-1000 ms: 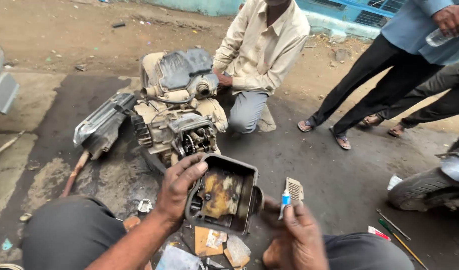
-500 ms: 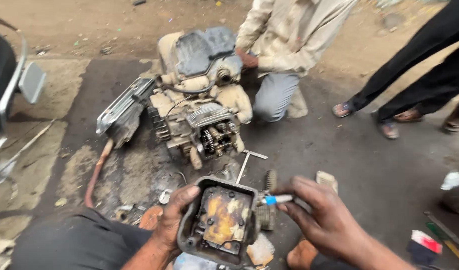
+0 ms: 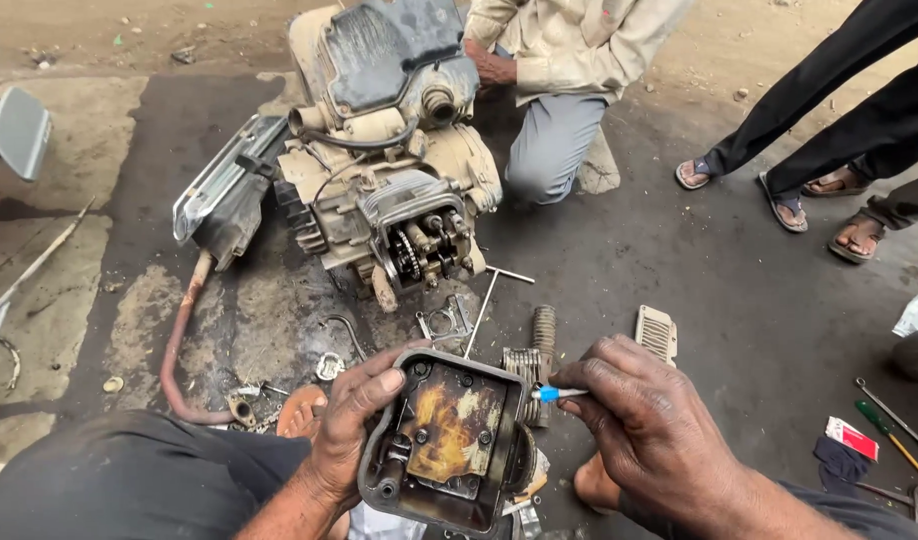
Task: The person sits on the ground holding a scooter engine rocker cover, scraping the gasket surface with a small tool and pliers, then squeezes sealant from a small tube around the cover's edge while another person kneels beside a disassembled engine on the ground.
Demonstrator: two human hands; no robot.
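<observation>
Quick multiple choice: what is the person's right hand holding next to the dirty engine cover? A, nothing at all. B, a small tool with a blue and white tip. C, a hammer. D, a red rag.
B: the right hand pinches a small tool with a blue and white tip, pointed at the edge of the engine cover that the left hand grips.

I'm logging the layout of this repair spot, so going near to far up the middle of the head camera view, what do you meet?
Dark engine cover held by the left hand, with the right hand beside it → T-handle wrench on the ground → opened engine → crouching person's knee.
</observation>
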